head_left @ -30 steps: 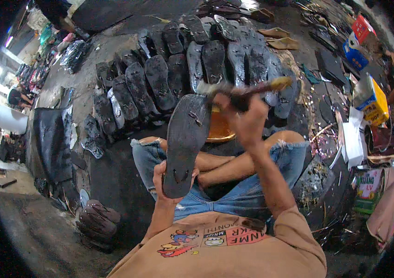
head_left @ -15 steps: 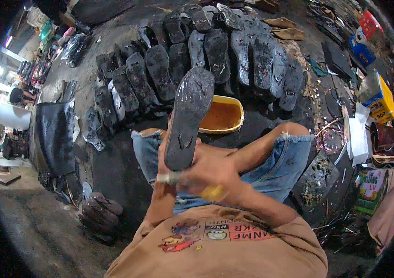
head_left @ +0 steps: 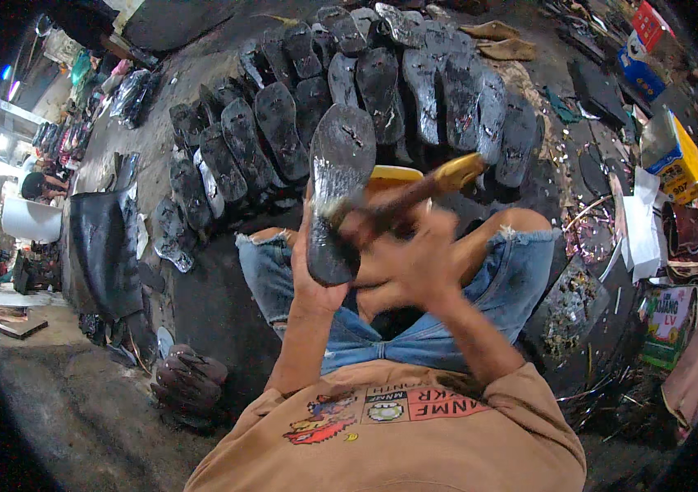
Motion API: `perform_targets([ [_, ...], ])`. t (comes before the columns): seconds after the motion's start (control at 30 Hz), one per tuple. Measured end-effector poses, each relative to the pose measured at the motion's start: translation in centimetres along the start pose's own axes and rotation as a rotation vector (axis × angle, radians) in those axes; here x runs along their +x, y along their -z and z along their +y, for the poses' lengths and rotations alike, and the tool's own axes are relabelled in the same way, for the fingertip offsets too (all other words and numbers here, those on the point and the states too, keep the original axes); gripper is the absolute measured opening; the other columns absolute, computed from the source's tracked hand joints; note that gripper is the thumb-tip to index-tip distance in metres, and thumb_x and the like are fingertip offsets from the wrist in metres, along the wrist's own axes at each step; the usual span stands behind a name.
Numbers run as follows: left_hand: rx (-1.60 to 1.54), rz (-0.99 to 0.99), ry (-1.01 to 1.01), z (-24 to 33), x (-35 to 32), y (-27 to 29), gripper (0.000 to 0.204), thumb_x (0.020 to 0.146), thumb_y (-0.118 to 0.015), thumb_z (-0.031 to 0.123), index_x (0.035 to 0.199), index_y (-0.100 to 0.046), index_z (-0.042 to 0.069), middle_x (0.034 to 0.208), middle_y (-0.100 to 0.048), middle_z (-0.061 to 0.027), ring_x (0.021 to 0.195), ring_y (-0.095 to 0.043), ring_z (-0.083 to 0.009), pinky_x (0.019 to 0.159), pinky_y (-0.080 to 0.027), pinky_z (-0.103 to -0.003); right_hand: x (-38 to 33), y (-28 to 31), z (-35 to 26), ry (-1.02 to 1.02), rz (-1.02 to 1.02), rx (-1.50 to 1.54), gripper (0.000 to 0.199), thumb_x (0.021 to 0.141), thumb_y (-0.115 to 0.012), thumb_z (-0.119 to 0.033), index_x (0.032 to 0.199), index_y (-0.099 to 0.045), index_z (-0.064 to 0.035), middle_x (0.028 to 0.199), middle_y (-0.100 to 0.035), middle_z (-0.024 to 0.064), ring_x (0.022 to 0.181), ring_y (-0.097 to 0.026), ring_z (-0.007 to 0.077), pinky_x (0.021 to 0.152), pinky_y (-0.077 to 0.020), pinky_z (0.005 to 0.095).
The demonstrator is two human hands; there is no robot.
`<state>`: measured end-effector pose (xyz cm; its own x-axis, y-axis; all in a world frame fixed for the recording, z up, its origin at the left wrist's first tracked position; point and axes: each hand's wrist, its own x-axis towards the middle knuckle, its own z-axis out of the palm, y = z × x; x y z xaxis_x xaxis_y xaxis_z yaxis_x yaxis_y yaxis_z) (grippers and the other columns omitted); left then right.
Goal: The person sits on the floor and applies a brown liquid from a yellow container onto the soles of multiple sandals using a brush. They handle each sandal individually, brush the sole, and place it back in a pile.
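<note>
A black shoe sole, its surface wet and shiny, stands upright before me. My left hand is closed around its lower end from behind and beneath. My right hand, smeared by motion, grips a brush with a yellow handle end pointing up and to the right. The brush's dark head touches the lower half of the sole, around its middle. Behind the brush sits a yellow-rimmed tub, mostly hidden by it and my hand.
Rows of black soles spread in an arc beyond the tub. A black sheet lies at left, near a bundle of dark soles. To the right are a yellow and blue box, white paper and scraps.
The brush has swung up from near my left wrist onto the sole, its yellow end now pointing up and right. The sole has shifted slightly upward.
</note>
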<state>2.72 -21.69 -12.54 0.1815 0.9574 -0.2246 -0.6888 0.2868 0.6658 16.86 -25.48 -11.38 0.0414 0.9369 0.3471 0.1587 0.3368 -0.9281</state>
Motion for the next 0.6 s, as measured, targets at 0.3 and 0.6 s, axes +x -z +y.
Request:
perform_targets([
  [0.3, -0.235, -0.009, -0.026, -0.6, 0.9, 0.9, 0.049, 0.099, -0.054, 0.03, 0.141, -0.05, 0.005, 0.131, -0.062, -0.0152, 0.117, -0.062, -0.0296, 0.104, -0.047, -0.044, 3.3, 2.4, 0.0, -0.07, 0.07, -0.109, 0.031, 0.072, -0.087, -0.016, 0.096, -0.073, -0.0015, 0.091, -0.074, 0.0102, 0.085, -0.071, 0.0184, 0.077, -0.0559, 0.034],
  [0.6, 0.921, 0.106, -0.789, 22.9, 16.9, 1.0, 0.042, 0.096, -0.06, 0.023, 0.128, -0.054, -0.004, 0.122, -0.062, -0.0145, 0.112, -0.062, -0.0262, 0.097, -0.052, -0.044, 4.8, 10.8, 5.9, -0.291, 0.64, -0.157, 0.022, 0.091, -0.073, -0.01, 0.108, -0.065, 0.0014, 0.104, -0.067, 0.0058, 0.091, -0.061, 0.0141, 0.081, -0.0506, 0.0289],
])
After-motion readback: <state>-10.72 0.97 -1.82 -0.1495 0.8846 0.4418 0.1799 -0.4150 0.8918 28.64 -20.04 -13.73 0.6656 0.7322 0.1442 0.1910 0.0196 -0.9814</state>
